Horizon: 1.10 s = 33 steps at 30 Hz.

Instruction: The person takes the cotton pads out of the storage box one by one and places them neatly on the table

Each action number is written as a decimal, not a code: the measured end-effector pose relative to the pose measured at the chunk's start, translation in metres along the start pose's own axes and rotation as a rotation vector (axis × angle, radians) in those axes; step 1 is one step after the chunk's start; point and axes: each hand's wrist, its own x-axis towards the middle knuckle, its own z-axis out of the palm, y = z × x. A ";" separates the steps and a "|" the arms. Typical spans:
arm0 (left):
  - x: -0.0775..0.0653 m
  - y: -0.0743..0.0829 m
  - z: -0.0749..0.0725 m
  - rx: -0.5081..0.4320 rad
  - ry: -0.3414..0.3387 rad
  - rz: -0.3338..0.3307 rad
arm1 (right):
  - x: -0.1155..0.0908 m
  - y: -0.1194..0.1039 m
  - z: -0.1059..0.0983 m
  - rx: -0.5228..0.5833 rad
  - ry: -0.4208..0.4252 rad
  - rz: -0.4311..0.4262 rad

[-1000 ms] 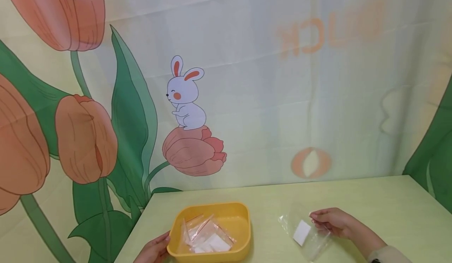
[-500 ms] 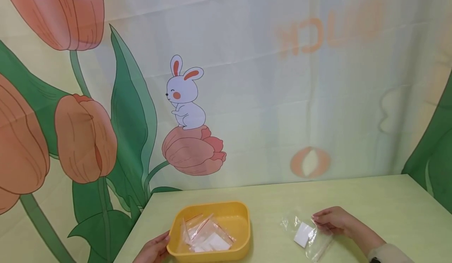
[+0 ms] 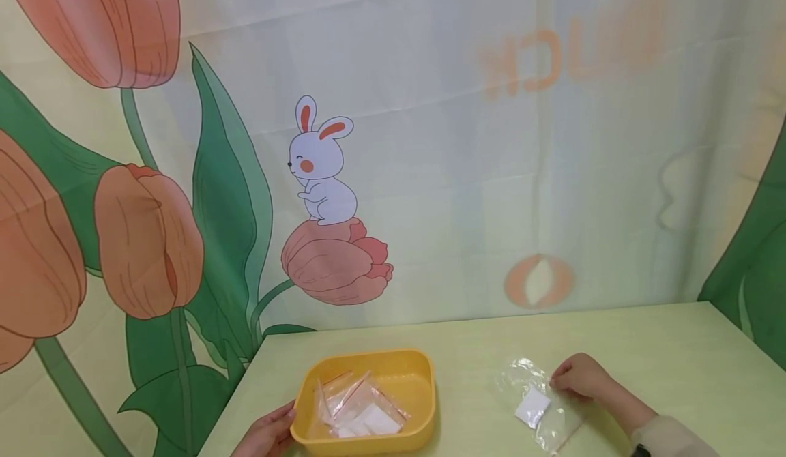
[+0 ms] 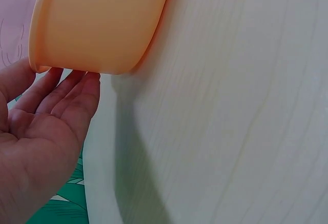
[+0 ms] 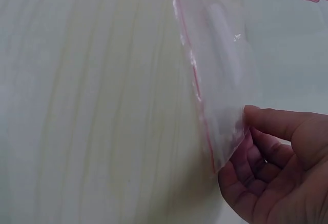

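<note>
A yellow plastic basin [image 3: 426,402] stands on the table, left of the middle. My left hand [image 3: 267,433] holds it at its left side, with the thumb at the rim and the fingers against the outer wall in the left wrist view. Several clear zip bags [image 3: 359,402] with white pieces lie inside. To the right, my right hand [image 3: 583,378] pinches the edge of a clear zip bag [image 5: 220,75] between thumb and fingers. A red line runs along that bag's opening, and a white square piece [image 3: 533,407] shows in it.
The pale green table [image 3: 467,348] reaches back to a hanging cloth [image 3: 442,204] printed with tulips and a rabbit. Bare tabletop lies between the basin and the zip bag at right.
My right hand has moved slightly to the right, and the zip bag with its white square has shifted and turned with it. The left hand and basin have stayed in place.
</note>
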 end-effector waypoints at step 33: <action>0.000 -0.001 0.001 0.009 -0.004 0.009 | 0.005 -0.027 -0.017 -0.129 -0.041 -0.067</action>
